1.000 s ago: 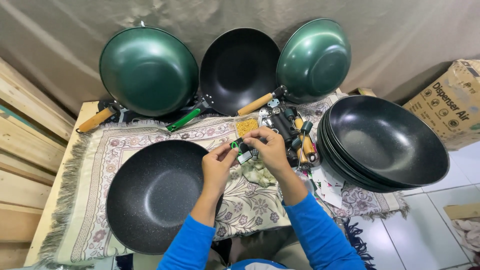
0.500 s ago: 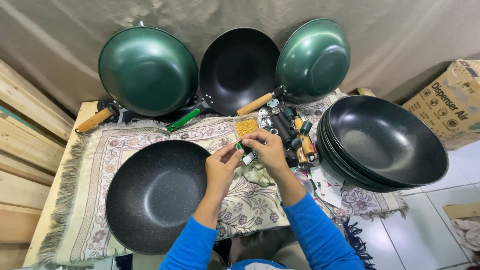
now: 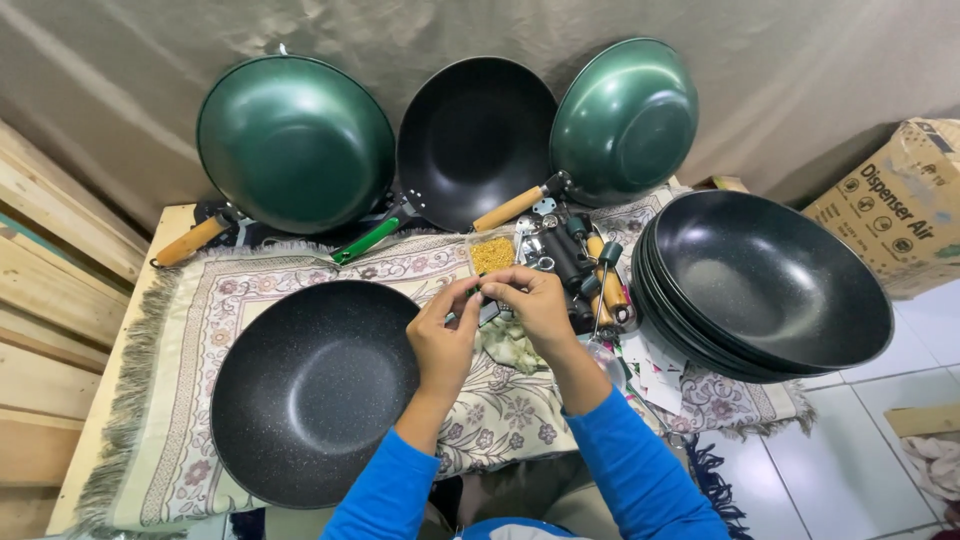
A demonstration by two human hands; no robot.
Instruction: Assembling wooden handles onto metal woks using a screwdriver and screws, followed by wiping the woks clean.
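My left hand (image 3: 447,336) and my right hand (image 3: 531,304) meet over the patterned cloth (image 3: 190,340), fingertips pinched together on a small green part (image 3: 481,291) between them. A black speckled wok without a handle (image 3: 310,390) lies just left of my left hand. Right behind my hands are a small clear bag of yellow screws (image 3: 492,254) and a pile of black and wooden handles (image 3: 585,265) with metal brackets. Blue sleeves cover both my forearms.
Three woks lean on the back curtain: a green one (image 3: 293,143), a black one (image 3: 475,135), another green one (image 3: 624,118). A stack of black woks (image 3: 765,285) sits at the right. A cardboard box (image 3: 900,205) stands far right, wooden planks (image 3: 50,290) at the left.
My hands have stayed close together over the cloth, shifting slightly while working the small green part; nothing else has moved.
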